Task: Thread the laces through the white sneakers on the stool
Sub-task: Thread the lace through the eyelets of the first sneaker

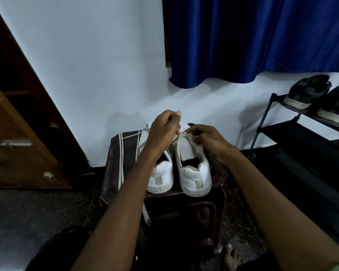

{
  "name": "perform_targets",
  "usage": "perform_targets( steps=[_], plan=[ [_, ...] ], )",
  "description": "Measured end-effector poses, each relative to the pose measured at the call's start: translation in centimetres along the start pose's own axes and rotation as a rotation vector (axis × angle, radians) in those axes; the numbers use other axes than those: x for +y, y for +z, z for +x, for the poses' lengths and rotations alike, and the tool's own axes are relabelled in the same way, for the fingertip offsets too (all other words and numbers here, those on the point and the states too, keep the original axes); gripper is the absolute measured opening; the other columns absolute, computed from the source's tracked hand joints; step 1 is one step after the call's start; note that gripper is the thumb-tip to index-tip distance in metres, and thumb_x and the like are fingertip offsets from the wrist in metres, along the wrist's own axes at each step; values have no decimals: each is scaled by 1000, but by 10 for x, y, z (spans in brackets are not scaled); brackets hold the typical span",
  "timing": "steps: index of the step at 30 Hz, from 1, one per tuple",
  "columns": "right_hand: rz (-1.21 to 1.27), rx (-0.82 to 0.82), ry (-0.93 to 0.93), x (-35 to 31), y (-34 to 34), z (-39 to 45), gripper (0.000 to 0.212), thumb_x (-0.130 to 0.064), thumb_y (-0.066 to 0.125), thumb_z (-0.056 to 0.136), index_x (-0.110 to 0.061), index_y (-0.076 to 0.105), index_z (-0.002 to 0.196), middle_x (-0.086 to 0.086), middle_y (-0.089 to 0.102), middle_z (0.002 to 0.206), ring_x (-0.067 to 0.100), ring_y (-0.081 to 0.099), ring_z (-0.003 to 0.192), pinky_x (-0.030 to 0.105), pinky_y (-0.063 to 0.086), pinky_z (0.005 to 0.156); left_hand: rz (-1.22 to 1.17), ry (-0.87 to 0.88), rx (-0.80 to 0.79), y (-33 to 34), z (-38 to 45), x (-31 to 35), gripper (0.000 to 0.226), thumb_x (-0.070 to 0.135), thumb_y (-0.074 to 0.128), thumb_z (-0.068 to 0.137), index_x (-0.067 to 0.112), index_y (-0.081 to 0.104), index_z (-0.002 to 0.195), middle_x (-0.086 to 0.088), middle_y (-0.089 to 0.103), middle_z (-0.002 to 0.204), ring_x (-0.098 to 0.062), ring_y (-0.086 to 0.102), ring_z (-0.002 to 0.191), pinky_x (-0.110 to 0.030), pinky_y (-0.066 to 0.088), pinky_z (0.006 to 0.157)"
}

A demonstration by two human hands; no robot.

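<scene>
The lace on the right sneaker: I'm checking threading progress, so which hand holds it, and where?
Both hands pinch the lace over the right sneaker's front eyelets: left hand and right hand at either side.

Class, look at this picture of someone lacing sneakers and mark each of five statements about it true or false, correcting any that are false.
1. Both white sneakers stand on the dark stool with heels toward the camera. True.
2. The hands work on the left sneaker. False: the left hand and right hand pinch the lace over the right sneaker.
3. A loose lace lies along the stool's left side. True.
4. The curtain behind is red. False: it is blue.
5. Dark shoes sit on the rack at the right. True.
</scene>
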State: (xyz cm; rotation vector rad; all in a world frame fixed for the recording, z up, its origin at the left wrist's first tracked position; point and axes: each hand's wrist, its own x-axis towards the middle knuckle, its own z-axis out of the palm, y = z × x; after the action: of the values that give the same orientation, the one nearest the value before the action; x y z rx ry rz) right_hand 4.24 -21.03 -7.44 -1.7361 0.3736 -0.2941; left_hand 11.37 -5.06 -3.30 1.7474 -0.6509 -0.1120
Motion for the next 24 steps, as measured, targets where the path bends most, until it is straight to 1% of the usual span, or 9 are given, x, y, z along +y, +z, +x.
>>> perform_targets(
  steps=[2, 4, 7, 9, 13, 16, 19, 21, 24],
  plan=[
    [3, -2, -6, -1, 0, -2, 41, 16, 47, 82, -3, 75, 104, 21, 73, 112, 20, 66, 98, 35, 54, 84, 295, 16, 18, 4, -4, -2, 37, 46, 74, 91, 17, 52, 97, 7, 59, 70, -19, 59, 69, -39, 47, 74],
    [3, -1, -8, 0, 0, -2, 39, 15, 48, 85, -5, 76, 104, 20, 73, 113, 20, 67, 98, 37, 56, 88, 568, 98, 8, 8, -8, -3, 52, 42, 81, 85, 17, 42, 108, 7, 62, 78, -26, 64, 77, -39, 44, 80],
    [-22, -6, -14, 4, 0, 2, 42, 14, 49, 85, -11, 77, 104, 5, 69, 131, 19, 66, 117, 40, 55, 102, 691, 138, -11, 9, -10, -6, 71, 28, 81, 81, 19, 33, 133, 0, 69, 84, -31, 66, 80, -41, 47, 78],
    [-28, -2, -7, 3, -1, 1, 44, 15, 47, 85, -11, 77, 105, 2, 68, 132, 17, 65, 116, 34, 56, 97, 762, 103, -48, 6, -10, -7, 79, 22, 77, 79, 27, 32, 144, 1, 69, 82, -29, 65, 79, -40, 50, 76],
    [-51, 1, -30, -1, 0, -3, 44, 15, 47, 84, -8, 76, 107, 6, 72, 117, 14, 65, 103, 28, 55, 85, 919, 138, -86, 4, -10, -3, 32, 30, 76, 83, 34, 73, 115, 3, 76, 102, -24, 68, 102, -35, 45, 94],
    [-73, 1, -46, 3, 0, -1, 40, 12, 50, 86, -11, 77, 105, 6, 74, 115, 16, 67, 105, 32, 56, 91, 986, 263, 27, 8, -10, -4, 8, 26, 73, 88, 29, 81, 88, 5, 72, 92, -23, 68, 90, -34, 35, 85],
    [-65, -3, -57, 1, 0, -3, 39, 13, 50, 86, -9, 77, 104, 5, 73, 105, 7, 64, 94, 28, 54, 87, 894, 344, 149, 10, -4, -13, 16, 19, 80, 82, 24, 74, 67, 8, 52, 81, -23, 63, 73, -32, 34, 76],
    [-31, -1, -61, 0, 1, -4, 39, 14, 49, 86, -9, 76, 100, 9, 73, 99, 12, 64, 90, 31, 53, 83, 650, 355, 202, 7, -1, -13, 12, 20, 80, 83, 24, 76, 72, 9, 57, 90, -16, 63, 81, -32, 44, 76],
    [-18, -2, -56, 1, 2, -2, 40, 16, 49, 85, -12, 76, 96, 12, 73, 100, 17, 64, 94, 33, 52, 83, 128, 221, 140, 3, 1, -5, 17, 16, 61, 99, 14, 72, 86, 8, 72, 93, -8, 69, 89, -32, 53, 87]
  ],
)
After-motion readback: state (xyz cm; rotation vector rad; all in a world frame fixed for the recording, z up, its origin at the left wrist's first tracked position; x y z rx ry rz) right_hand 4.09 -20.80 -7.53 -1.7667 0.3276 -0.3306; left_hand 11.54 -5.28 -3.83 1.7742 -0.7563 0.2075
